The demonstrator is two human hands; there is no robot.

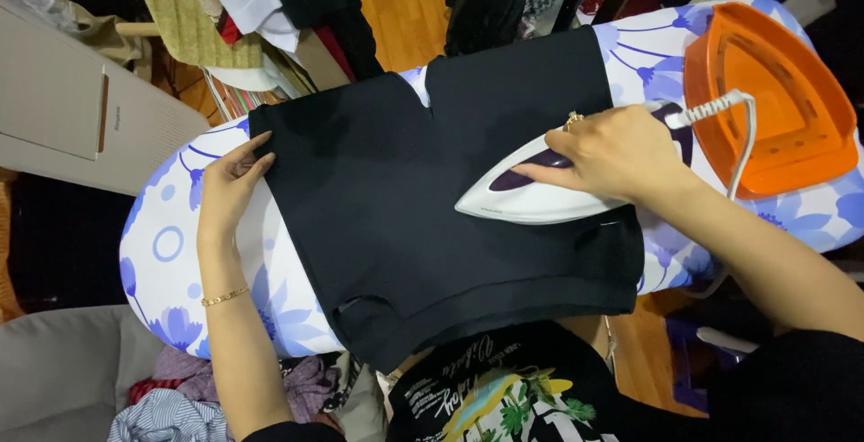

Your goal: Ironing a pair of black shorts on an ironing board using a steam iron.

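Observation:
A black garment point(396, 199) lies spread flat across an ironing board point(171, 262) with a white cover printed with blue flowers. My right hand point(616, 149) grips the handle of a white and purple iron point(531, 199), whose soleplate rests on the garment's right half, tip pointing left. A white cord point(733, 127) runs from the iron's back. My left hand point(229, 185) lies flat, fingers apart, on the garment's left edge, pressing the cloth down.
An orange iron rest point(774, 91) sits at the board's right end. Hanging clothes point(243, 1) crowd the far side, a beige box-shaped unit point(81, 100) stands at left, and a pile of crumpled laundry point(180, 406) lies at the lower left.

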